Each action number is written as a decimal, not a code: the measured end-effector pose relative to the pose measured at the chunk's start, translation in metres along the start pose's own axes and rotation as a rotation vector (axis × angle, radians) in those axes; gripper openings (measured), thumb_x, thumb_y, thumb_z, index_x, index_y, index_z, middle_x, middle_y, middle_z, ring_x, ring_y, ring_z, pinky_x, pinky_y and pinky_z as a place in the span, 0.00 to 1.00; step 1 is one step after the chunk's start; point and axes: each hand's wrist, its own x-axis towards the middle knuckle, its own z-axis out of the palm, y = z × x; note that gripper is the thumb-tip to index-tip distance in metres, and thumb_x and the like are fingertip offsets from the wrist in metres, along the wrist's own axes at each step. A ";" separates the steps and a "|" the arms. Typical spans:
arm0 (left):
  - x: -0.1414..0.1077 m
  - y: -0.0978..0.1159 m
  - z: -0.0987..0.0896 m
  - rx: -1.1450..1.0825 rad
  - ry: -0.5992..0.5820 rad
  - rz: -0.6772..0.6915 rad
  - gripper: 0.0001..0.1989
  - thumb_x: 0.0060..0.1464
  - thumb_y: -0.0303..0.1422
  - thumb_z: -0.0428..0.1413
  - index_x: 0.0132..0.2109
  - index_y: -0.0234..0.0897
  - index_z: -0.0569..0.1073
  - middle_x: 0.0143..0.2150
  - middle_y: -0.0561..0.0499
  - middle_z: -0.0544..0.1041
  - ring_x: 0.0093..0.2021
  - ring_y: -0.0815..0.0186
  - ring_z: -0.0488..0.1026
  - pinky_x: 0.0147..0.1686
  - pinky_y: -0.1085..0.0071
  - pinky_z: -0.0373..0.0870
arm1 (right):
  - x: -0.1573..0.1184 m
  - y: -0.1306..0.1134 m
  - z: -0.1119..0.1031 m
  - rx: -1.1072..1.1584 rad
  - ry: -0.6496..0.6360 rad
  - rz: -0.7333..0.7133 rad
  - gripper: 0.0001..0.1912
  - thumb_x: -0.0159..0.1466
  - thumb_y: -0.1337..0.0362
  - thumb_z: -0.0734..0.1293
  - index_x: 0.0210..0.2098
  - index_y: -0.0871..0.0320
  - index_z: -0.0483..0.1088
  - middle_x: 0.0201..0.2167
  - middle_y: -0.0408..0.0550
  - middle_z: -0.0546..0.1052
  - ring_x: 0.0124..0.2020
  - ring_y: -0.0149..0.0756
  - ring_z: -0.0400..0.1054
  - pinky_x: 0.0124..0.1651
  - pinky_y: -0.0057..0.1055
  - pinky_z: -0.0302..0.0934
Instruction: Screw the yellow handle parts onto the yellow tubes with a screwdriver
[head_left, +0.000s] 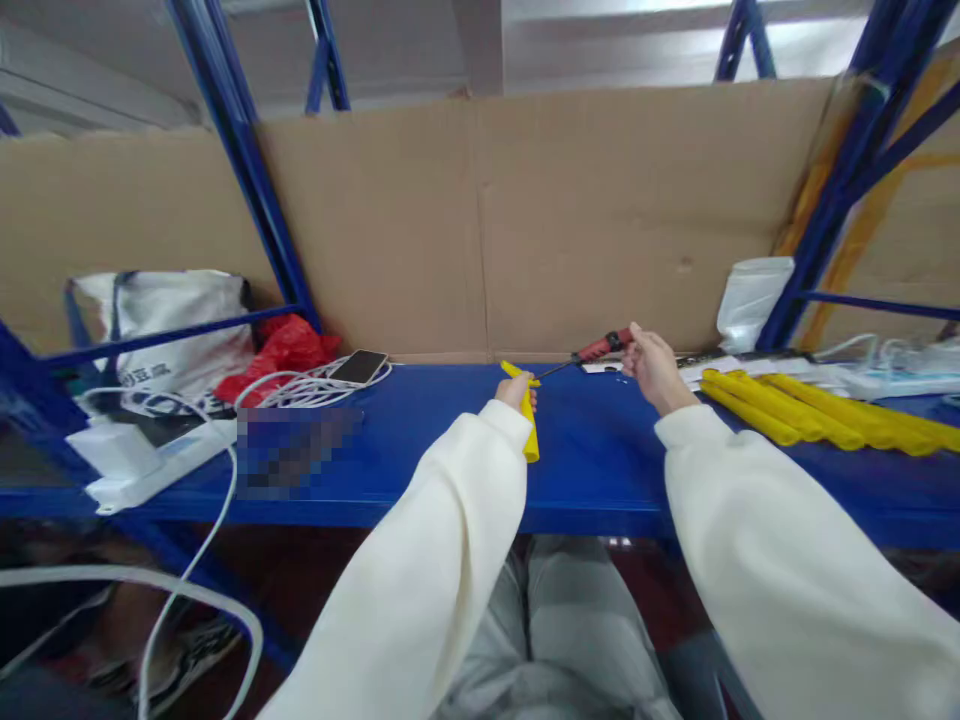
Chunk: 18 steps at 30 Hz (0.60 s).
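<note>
Wearing a plain off-white top [780, 560] w/ long, roomy slvs [442, 530], snug matching cuffs [513, 422] & light grey trousers [592, 600], bit wrinkled in places tbh.

Single head-worn camera, facing forward and down. Coverage runs from the wearer's lap [577, 610] at the lower edge, across the counter [592, 440], to the cardboard panel [600, 220] behind; left hand [516, 391] and right hand [651, 366] register at middle range.
</note>
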 end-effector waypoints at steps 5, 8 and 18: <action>0.000 0.001 0.001 -0.010 0.016 -0.019 0.09 0.66 0.28 0.53 0.34 0.33 0.71 0.16 0.58 0.62 0.15 0.73 0.57 0.18 0.76 0.55 | 0.006 0.005 -0.005 -0.031 -0.058 -0.008 0.30 0.55 0.46 0.78 0.26 0.53 0.55 0.12 0.31 0.57 0.12 0.24 0.52 0.14 0.21 0.49; 0.001 0.001 0.000 -0.014 0.012 -0.018 0.09 0.66 0.29 0.53 0.35 0.33 0.72 0.17 0.58 0.62 0.15 0.73 0.57 0.18 0.76 0.55 | 0.008 0.006 -0.006 -0.041 -0.062 -0.001 0.29 0.57 0.44 0.77 0.28 0.52 0.56 0.12 0.30 0.54 0.12 0.24 0.51 0.14 0.21 0.49; 0.004 -0.001 -0.001 -0.021 0.005 -0.009 0.08 0.65 0.28 0.53 0.36 0.32 0.73 0.17 0.58 0.62 0.15 0.72 0.58 0.19 0.75 0.55 | 0.003 -0.001 -0.003 0.008 -0.089 0.070 0.22 0.66 0.52 0.72 0.28 0.54 0.58 0.17 0.35 0.63 0.15 0.24 0.55 0.17 0.20 0.51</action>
